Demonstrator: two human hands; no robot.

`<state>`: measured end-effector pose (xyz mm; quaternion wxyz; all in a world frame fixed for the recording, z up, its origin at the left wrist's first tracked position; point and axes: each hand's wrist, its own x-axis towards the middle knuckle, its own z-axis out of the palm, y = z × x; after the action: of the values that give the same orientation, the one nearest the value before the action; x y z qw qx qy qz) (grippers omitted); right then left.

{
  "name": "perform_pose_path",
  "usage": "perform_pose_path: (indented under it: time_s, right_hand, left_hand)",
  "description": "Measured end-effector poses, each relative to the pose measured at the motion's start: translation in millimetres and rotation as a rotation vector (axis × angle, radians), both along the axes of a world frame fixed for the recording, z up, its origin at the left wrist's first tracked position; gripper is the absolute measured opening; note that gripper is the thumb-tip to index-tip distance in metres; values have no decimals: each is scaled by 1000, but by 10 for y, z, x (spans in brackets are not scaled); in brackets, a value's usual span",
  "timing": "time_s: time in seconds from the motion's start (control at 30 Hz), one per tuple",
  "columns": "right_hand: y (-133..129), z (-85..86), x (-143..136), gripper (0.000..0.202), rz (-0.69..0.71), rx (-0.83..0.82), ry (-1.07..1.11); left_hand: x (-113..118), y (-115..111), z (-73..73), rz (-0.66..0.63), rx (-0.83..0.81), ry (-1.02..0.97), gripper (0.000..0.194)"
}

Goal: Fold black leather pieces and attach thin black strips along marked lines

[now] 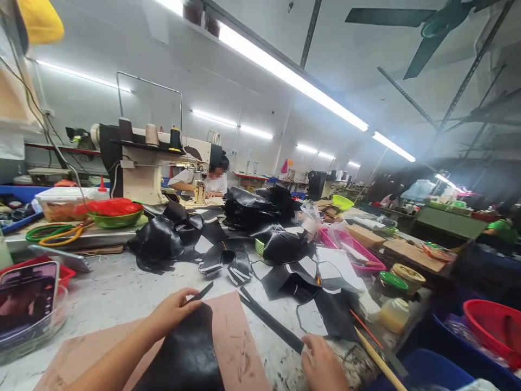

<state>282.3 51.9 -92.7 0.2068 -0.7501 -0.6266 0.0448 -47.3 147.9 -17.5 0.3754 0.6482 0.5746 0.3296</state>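
A large black leather piece (187,347) lies over a pinkish-brown sheet (236,336) at the front of the worktable. Above its upper end, my left hand (179,307) pinches a narrow black strip (203,291) between thumb and fingers. To the right, a long black strip (271,321) runs diagonally across the table, and its lower end meets the closed fingers of my right hand (321,361). Behind the hands are stacked black leather pieces (248,209) and folded black pieces (226,260).
A sewing machine (142,168) stands at the back left, with a person (217,179) behind it. A phone (30,296) leans at the left edge. At the right are a pink basket (354,252), jars (394,315), a wooden stick (378,358) and blue bins (431,372).
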Motion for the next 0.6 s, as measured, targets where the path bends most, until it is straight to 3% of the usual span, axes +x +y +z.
perform_pose_path:
  time_s: [0.07, 0.17, 0.3, 0.4, 0.47, 0.5, 0.6]
  right_hand:
    - [89, -51, -280, 24, 227, 3, 184]
    - [231, -80, -810, 31, 483, -100, 509]
    - [372, 38, -1422, 69, 570, -312, 1229]
    - [343, 285, -1621, 73, 724, -385, 1513]
    - [261, 475, -1637, 63, 801, -320, 1465]
    - [215, 565, -1630, 59, 827, -274, 1426]
    - [154, 811, -1671, 50, 880, -165, 1435]
  left_hand:
    - [-58, -21, -98, -3, -84, -111, 42]
    - [-108, -21, -95, -22, -203, -313, 41]
    - [-46, -53, 112, -74, -279, -475, 48]
    - [-43, -119, 274, -120, -314, -550, 51]
    - [-163, -172, 291, -17, -270, -605, 47]
    - [-267, -211, 256, 96, -238, -638, 45]
    - [-699, -425, -12, 519, -183, -668, 40]
